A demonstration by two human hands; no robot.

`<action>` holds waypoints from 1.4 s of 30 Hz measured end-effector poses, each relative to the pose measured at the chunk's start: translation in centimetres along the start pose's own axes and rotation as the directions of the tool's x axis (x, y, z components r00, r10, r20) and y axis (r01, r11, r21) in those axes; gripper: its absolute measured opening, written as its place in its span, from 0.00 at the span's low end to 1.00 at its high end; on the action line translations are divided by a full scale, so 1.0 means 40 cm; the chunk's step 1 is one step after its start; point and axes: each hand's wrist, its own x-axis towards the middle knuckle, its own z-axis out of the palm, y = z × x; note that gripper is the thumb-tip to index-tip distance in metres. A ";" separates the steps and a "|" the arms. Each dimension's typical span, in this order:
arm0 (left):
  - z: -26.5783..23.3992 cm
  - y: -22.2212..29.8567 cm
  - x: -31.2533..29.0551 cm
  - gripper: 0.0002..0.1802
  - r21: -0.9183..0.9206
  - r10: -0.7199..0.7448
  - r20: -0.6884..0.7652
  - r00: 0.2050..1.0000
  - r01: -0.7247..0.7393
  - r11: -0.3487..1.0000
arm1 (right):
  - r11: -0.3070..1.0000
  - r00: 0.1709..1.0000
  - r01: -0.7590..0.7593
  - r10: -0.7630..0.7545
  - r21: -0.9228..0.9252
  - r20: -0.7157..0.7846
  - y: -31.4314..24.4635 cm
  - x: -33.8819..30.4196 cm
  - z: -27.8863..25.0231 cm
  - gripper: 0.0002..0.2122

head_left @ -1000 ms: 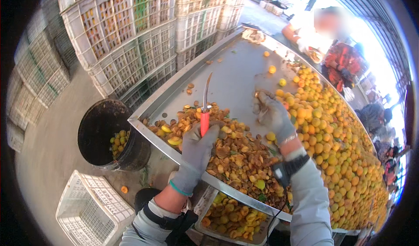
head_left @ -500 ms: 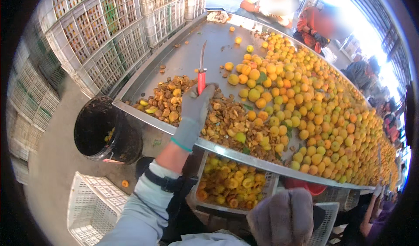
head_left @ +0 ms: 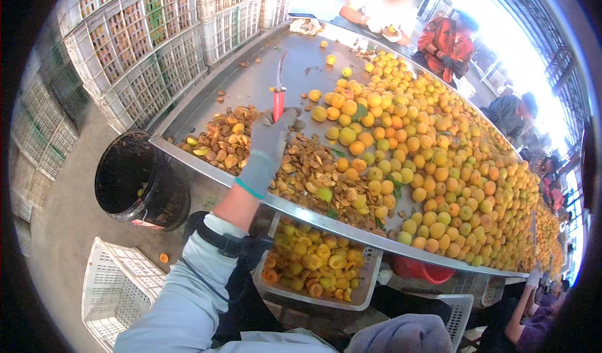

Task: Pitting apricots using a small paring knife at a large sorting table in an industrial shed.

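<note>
My left hand (head_left: 269, 130), in a grey glove with a green cuff edge, is wrapped around the red handle of a knife (head_left: 279, 89). Its curved blade points up and away over the steel table. Beneath and beside that hand lie brown stones and torn apricot pieces (head_left: 313, 165), with whole yellow-orange apricots (head_left: 414, 140) heaped to the right. At the lower edge my gloved right hand (head_left: 401, 337) is partly cut off. It looks closed and rounded, and whatever it may hold is hidden.
Under the table's metal rim (head_left: 351, 237) stands a crate (head_left: 371, 284) of split apricots. A black bucket (head_left: 169, 196) and a white crate (head_left: 122, 284) are at left. Stacked crates (head_left: 138, 58) line the far left. Several people (head_left: 442, 42) stand around the table.
My right hand has dropped lower, partly out of view. The left hand still grips the knife, and the whole view has shifted slightly.
</note>
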 end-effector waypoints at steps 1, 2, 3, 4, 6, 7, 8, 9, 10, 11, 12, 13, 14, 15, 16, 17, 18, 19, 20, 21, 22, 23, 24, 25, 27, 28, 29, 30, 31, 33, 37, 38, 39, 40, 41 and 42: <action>0.000 0.002 -0.001 0.10 -0.011 0.004 0.000 1.000 -0.004 1.000 | 1.000 1.000 0.008 -0.008 0.002 0.006 0.009 0.001 -0.019 0.20; -0.002 0.005 -0.003 0.10 0.002 0.020 -0.007 1.000 -0.020 1.000 | 1.000 1.000 0.015 -0.015 0.001 0.008 0.015 0.001 -0.034 0.20; -0.002 0.009 -0.005 0.11 0.018 0.034 -0.015 0.999 -0.034 0.999 | 1.000 1.000 0.025 -0.025 0.002 0.011 0.017 -0.001 -0.045 0.19; -0.003 0.012 -0.006 0.11 0.009 0.017 -0.036 0.999 -0.017 1.000 | 0.999 0.999 0.031 -0.031 0.007 0.015 0.017 -0.002 -0.054 0.18; -0.006 0.019 -0.010 0.11 0.033 -0.006 -0.044 0.999 0.007 0.999 | 0.999 0.999 0.048 -0.048 0.011 0.020 0.013 -0.003 -0.067 0.17; -0.007 0.020 -0.010 0.11 0.053 -0.026 -0.048 0.999 0.029 0.998 | 0.999 0.998 0.053 -0.053 0.004 0.018 0.012 -0.002 -0.073 0.16; -0.007 0.020 -0.010 0.11 0.053 -0.040 -0.046 0.998 0.042 0.998 | 0.998 0.998 0.057 -0.057 0.002 0.015 0.012 -0.001 -0.078 0.16; -0.008 0.020 -0.010 0.11 0.048 -0.018 -0.041 0.999 0.020 0.999 | 0.998 0.998 0.063 -0.063 -0.001 0.013 0.014 0.000 -0.084 0.15; -0.008 0.020 -0.010 0.11 0.042 0.011 -0.038 0.999 -0.009 0.999 | 0.998 0.997 0.070 -0.070 0.000 0.013 0.014 0.000 -0.090 0.15; -0.008 0.019 -0.010 0.11 0.042 0.012 -0.040 0.999 -0.011 0.999 | 0.997 0.997 0.073 -0.073 0.003 0.019 0.014 -0.002 -0.095 0.14; -0.007 0.019 -0.011 0.11 0.043 0.005 -0.041 0.999 -0.004 0.999 | 0.997 0.997 0.075 -0.075 0.003 0.020 0.015 -0.003 -0.100 0.13; -0.007 0.018 -0.012 0.11 0.043 -0.003 -0.039 0.999 0.005 0.999 | 0.997 0.996 0.082 -0.082 0.007 0.018 0.013 -0.005 -0.105 0.13; -0.006 0.018 -0.013 0.11 0.045 -0.008 -0.035 0.999 0.009 0.999 | 0.996 0.996 0.083 -0.083 0.010 0.018 0.012 -0.007 -0.109 0.12; -0.006 0.019 -0.013 0.11 0.034 0.003 -0.046 0.999 -0.001 0.999 | 0.996 0.996 0.092 -0.092 0.010 0.015 0.011 -0.008 -0.112 0.12; -0.005 0.019 -0.013 0.11 0.023 0.020 -0.038 0.999 -0.020 1.000 | 0.995 0.995 0.099 -0.099 0.008 0.013 0.009 -0.008 -0.116 0.11; -0.005 0.019 -0.015 0.11 0.017 0.005 -0.048 0.999 -0.004 1.000 | 0.994 0.994 0.105 -0.105 0.005 0.011 0.009 -0.008 -0.121 0.11; -0.006 0.021 -0.016 0.11 0.034 -0.006 -0.029 1.000 0.007 0.999 | 0.994 0.994 0.110 -0.110 0.005 0.010 0.006 -0.008 -0.125 0.10; -0.006 0.021 -0.018 0.11 0.069 -0.021 -0.041 0.999 0.024 0.997 | 0.993 0.993 0.117 -0.117 0.008 0.012 0.004 -0.007 -0.130 0.09; -0.007 0.023 -0.019 0.11 0.054 -0.010 -0.006 1.000 0.011 0.998 | 0.992 0.992 0.123 -0.123 0.015 0.015 0.001 -0.006 -0.135 0.09; -0.006 0.022 -0.021 0.11 0.064 -0.011 -0.021 1.000 0.012 0.998 | 0.991 0.991 0.130 -0.130 0.018 0.017 -0.002 -0.007 -0.141 0.08; -0.005 0.021 -0.021 0.12 0.076 0.001 -0.024 1.000 0.000 0.997 | 0.990 0.990 0.141 -0.142 0.020 0.019 -0.007 -0.007 -0.146 0.08; -0.004 0.020 -0.021 0.12 0.070 -0.016 -0.023 1.000 0.017 0.997 | 0.989 0.989 0.147 -0.147 0.027 0.019 -0.010 -0.008 -0.149 0.08; -0.003 0.019 -0.020 0.12 0.048 -0.014 -0.016 1.000 0.014 0.999 | 0.987 0.987 0.157 -0.157 0.030 0.023 -0.014 -0.008 -0.153 0.07; -0.003 0.018 -0.021 0.12 0.024 0.000 0.009 1.000 0.000 1.000 | 0.985 0.985 0.168 -0.169 0.035 0.030 -0.019 -0.008 -0.155 0.07; -0.001 0.018 -0.023 0.12 0.055 -0.008 0.013 1.000 0.007 0.998 | 0.981 0.982 0.182 -0.184 0.063 0.035 -0.027 0.002 -0.157 0.06; -0.001 0.020 -0.023 0.12 0.064 -0.001 0.001 1.000 0.001 0.998 | 0.979 0.980 0.188 -0.192 0.085 0.044 -0.030 0.013 -0.156 0.06; 0.001 0.020 -0.025 0.12 0.082 0.011 -0.017 1.000 -0.009 0.997 | 0.975 0.979 0.191 -0.197 0.109 0.047 -0.033 0.033 -0.156 0.06; 0.003 0.022 -0.024 0.12 0.012 -0.001 0.005 1.000 0.001 1.000 | 0.970 0.979 0.189 -0.198 0.151 0.050 -0.034 0.062 -0.158 0.06; 0.003 0.023 -0.027 0.12 0.003 0.003 0.028 1.000 -0.003 1.000 | 0.968 0.980 0.185 -0.195 0.169 0.044 -0.033 0.093 -0.159 0.06; 0.004 0.024 -0.028 0.12 0.019 0.009 -0.015 1.000 -0.009 1.000 | 0.966 0.980 0.180 -0.192 0.186 0.049 -0.037 0.177 -0.167 0.06; 0.005 0.016 -0.027 0.11 0.048 -0.013 -0.008 1.000 0.014 0.999 | 0.981 0.980 0.175 -0.166 -0.078 0.114 -0.034 0.328 -0.175 0.08; 0.006 0.014 -0.024 0.12 0.027 -0.023 0.019 1.000 0.022 0.999 | 0.954 0.977 0.177 -0.141 -0.241 0.161 -0.026 0.364 -0.170 0.10; 0.004 0.011 -0.022 0.12 0.025 -0.013 0.011 1.000 0.013 1.000 | 0.956 0.978 0.170 -0.134 -0.240 0.162 -0.016 0.396 -0.163 0.10; 0.004 0.008 -0.019 0.12 0.026 -0.014 0.014 1.000 0.014 1.000 | 0.926 0.979 0.106 -0.034 -0.364 0.199 -0.004 0.430 -0.156 0.11; 0.004 0.005 -0.018 0.12 0.034 -0.026 0.006 1.000 0.025 0.999 | 0.888 0.972 0.039 0.074 -0.459 0.224 0.011 0.465 -0.147 0.12; 0.004 0.003 -0.017 0.11 0.003 -0.016 0.026 1.000 0.016 1.000 | 0.876 0.972 0.051 0.068 -0.480 0.226 0.035 0.501 -0.138 0.12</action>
